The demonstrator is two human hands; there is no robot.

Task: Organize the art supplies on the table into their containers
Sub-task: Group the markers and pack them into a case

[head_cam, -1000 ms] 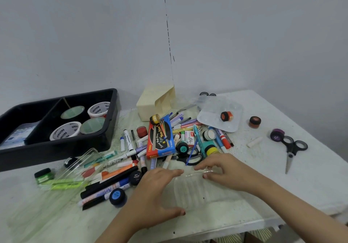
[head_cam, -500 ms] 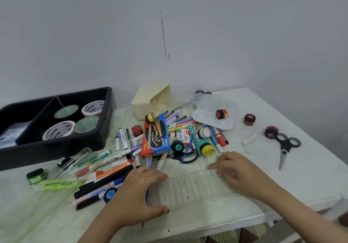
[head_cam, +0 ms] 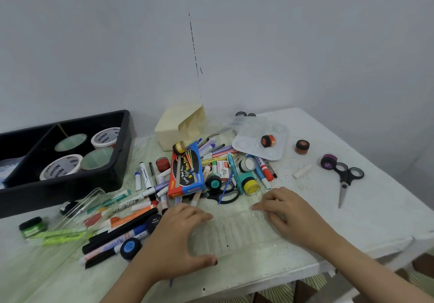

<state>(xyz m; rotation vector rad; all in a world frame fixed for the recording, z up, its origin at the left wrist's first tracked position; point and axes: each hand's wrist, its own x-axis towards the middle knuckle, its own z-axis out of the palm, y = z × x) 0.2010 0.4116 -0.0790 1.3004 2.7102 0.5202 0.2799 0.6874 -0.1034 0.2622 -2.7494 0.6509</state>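
— What's nearest?
— A clear ribbed tray on the worktop's front edge. The left hand grips its left end, thumb and fingers spread across it. The right hand lays its fingers together, nearly straight, on the far right corner.
— Beyond?
— A heap of markers and paint pots, scissors to the right, then a black bin holding tubs at far left.

A marker pile blocks mid-table; bare table lies open between it and the right-hand scissors.
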